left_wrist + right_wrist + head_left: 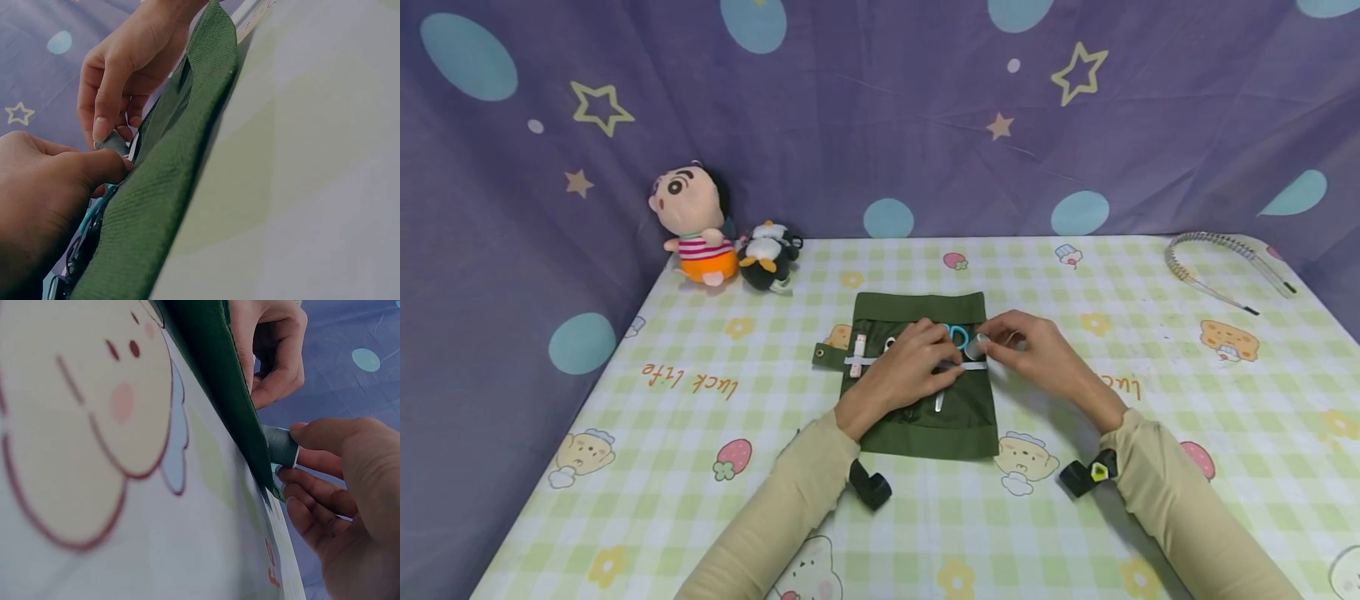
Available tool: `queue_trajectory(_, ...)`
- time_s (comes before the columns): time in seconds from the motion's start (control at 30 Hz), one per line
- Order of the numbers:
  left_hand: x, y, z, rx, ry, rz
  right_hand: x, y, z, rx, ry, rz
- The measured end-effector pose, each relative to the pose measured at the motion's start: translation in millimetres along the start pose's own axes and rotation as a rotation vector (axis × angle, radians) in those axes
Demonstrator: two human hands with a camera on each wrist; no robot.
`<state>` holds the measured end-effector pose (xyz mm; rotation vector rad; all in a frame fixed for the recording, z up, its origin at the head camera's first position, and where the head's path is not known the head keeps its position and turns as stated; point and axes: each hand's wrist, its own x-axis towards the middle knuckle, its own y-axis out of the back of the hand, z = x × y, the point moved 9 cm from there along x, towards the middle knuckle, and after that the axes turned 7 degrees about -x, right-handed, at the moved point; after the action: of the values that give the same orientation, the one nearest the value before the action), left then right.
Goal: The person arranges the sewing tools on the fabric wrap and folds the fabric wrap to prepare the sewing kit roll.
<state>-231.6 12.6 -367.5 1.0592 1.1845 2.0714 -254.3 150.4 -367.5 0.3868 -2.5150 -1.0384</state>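
Note:
A dark green fabric sewing pouch (925, 442) lies unfolded on the table, a white elastic band (976, 366) running across it. My right hand (1037, 350) pinches a small grey cylinder (281, 445) with a pale rim, at the pouch's right side by the band. What the cylinder is, I cannot tell. Across the pouch's middle lies my left hand (910, 362), its thumb and forefinger pinching the band close to the cylinder. Scissors with light blue handles (957, 336) show beyond the left fingers. A pale pink-and-white stick (858, 357) sits under the band at the left.
At the back left sit a plush doll (706, 250) in orange shorts and a black-and-white plush penguin (766, 257). A curved, beaded-looking band (1195, 242) lies at the back right. The checked tablecloth (790, 333) meets a purple curtain (887, 125) behind.

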Motion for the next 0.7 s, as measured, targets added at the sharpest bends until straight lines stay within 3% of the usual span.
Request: queue_trajectory(0.7, -1.0, 1.4, -0.8, -0.008, 0.007, 0.028, 3.7, -5.7, -0.2, 0.046, 0.014, -0.067)
